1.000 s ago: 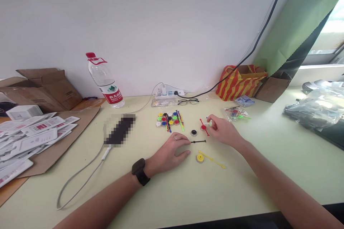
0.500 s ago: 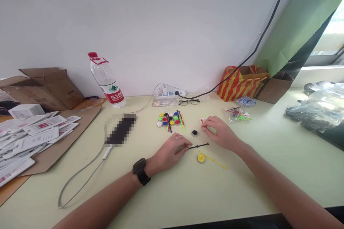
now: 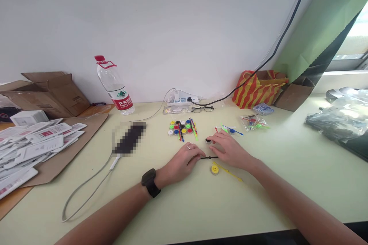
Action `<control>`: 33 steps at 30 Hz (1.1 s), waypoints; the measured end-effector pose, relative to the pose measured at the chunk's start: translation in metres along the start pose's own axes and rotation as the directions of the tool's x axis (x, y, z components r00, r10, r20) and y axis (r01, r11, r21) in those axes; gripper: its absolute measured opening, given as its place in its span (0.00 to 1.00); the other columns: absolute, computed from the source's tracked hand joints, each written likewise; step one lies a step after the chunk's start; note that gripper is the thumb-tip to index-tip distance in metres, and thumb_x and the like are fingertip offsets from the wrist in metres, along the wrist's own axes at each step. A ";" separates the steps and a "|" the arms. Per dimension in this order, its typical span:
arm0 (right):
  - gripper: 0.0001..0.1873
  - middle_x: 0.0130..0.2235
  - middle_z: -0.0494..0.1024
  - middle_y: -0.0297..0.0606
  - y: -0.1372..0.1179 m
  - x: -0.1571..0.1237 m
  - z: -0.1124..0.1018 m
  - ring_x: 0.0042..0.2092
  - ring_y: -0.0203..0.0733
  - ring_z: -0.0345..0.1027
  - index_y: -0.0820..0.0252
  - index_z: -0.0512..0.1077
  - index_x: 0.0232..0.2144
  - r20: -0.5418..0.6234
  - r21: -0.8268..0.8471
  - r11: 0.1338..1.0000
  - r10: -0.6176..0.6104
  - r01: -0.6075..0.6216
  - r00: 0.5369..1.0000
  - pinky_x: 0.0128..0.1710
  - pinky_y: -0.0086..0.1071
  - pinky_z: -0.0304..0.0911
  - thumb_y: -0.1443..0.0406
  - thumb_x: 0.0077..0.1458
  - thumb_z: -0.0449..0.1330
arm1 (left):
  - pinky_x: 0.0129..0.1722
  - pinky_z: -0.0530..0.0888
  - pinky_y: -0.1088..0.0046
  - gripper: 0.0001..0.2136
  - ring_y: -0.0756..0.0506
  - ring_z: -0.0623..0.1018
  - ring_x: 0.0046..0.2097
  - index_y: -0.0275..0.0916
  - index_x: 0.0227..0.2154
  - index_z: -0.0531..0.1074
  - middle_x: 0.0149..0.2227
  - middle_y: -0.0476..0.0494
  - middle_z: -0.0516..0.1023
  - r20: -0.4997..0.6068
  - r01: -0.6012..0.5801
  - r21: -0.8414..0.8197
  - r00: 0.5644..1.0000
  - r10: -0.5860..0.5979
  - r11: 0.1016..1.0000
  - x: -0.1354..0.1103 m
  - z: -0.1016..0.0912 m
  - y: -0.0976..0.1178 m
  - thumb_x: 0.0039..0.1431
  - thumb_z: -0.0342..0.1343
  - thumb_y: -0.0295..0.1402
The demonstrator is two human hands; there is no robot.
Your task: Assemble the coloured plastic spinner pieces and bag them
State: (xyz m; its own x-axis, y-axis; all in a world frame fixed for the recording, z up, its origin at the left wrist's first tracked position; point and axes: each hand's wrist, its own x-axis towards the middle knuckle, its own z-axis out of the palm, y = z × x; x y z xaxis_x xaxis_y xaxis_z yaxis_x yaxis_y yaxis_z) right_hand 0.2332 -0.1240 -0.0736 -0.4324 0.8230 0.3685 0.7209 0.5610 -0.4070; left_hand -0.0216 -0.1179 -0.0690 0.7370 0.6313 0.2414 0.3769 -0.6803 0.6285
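My left hand is closed, its fingertips pinching one end of a thin black plastic stick that lies along the tabletop. Over the other end of that stick, my right hand is spread, thumb and index finger apart. The index fingertip is at the edge of a small round black-topped piece; whether it presses on it I cannot tell. Closer to me are a yellow round piece and a yellow arrow-tipped stick. Beyond my right hand lie a blue stick and a blue round piece.
Several coloured round pieces and sticks stand grouped behind my left hand. Further back are eyeglasses, a power strip and a water bottle. A clear bag of parts lies right; white tags pile up left.
My right hand has moved left and nearer, from the white, red and blue pieces to the black round piece. Blue parts it covered now show. My left hand stays put on the black stick.
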 end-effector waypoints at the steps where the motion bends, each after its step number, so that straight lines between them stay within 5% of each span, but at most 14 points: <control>1: 0.15 0.45 0.79 0.42 0.000 0.000 0.000 0.50 0.53 0.69 0.54 0.73 0.53 0.001 -0.001 1.000 0.005 -0.005 1.000 0.57 0.54 0.65 0.67 0.65 0.58 | 0.54 0.73 0.61 0.12 0.41 0.73 0.52 0.43 0.49 0.75 0.46 0.41 0.76 0.000 -0.001 0.005 1.000 0.001 1.000 0.000 0.000 0.000 0.74 0.46 0.29; 8: 0.14 0.45 0.79 0.42 0.000 0.000 -0.002 0.52 0.53 0.69 0.53 0.74 0.53 0.019 0.032 0.999 0.013 -0.014 1.000 0.59 0.54 0.63 0.65 0.68 0.55 | 0.51 0.72 0.61 0.15 0.42 0.73 0.47 0.42 0.58 0.67 0.47 0.40 0.72 -0.039 0.034 -0.005 0.999 -0.034 0.999 -0.001 0.000 0.002 0.76 0.41 0.31; 15: 0.17 0.40 0.79 0.38 -0.015 0.002 -0.010 0.48 0.47 0.71 0.51 0.77 0.51 0.090 0.195 0.979 0.035 -0.053 0.995 0.65 0.53 0.54 0.57 0.73 0.50 | 0.47 0.72 0.65 0.13 0.45 0.72 0.43 0.43 0.56 0.67 0.41 0.43 0.70 -0.192 0.004 -0.091 0.981 -0.021 0.996 0.001 0.002 -0.007 0.75 0.43 0.29; 23: 0.15 0.43 0.81 0.41 -0.026 0.001 -0.005 0.47 0.48 0.71 0.53 0.76 0.48 0.063 0.275 0.961 -0.002 -0.015 0.998 0.52 0.45 0.66 0.59 0.72 0.51 | 0.48 0.72 0.65 0.08 0.44 0.74 0.45 0.41 0.46 0.71 0.42 0.42 0.74 -0.378 -0.061 -0.042 0.925 0.041 0.997 0.006 -0.003 -0.002 0.74 0.46 0.28; 27: 0.14 0.39 0.81 0.41 -0.023 0.002 -0.004 0.39 0.45 0.72 0.54 0.76 0.47 0.028 0.324 0.943 0.071 -0.076 0.997 0.38 0.38 0.68 0.60 0.71 0.51 | 0.47 0.73 0.64 0.09 0.44 0.74 0.45 0.42 0.45 0.73 0.42 0.42 0.75 -0.355 -0.068 -0.045 0.934 0.048 0.997 0.006 -0.003 -0.003 0.74 0.47 0.30; 33: 0.11 0.36 0.79 0.39 -0.019 0.003 -0.001 0.33 0.41 0.68 0.56 0.76 0.45 -0.008 0.368 0.922 0.132 -0.120 0.991 0.32 0.35 0.65 0.62 0.68 0.54 | 0.46 0.74 0.65 0.10 0.44 0.75 0.43 0.41 0.44 0.75 0.41 0.42 0.75 -0.332 -0.048 -0.045 0.943 0.031 0.998 0.007 0.000 -0.007 0.73 0.48 0.29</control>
State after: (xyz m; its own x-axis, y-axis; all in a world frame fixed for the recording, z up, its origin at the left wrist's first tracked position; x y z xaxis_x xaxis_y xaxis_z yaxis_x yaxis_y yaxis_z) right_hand 0.2187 -0.1324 -0.0645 -0.3288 0.8891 0.3184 0.5176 0.4516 -0.7267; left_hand -0.0194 -0.1083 -0.0715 0.5199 0.6980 0.4924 0.3151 -0.6925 0.6489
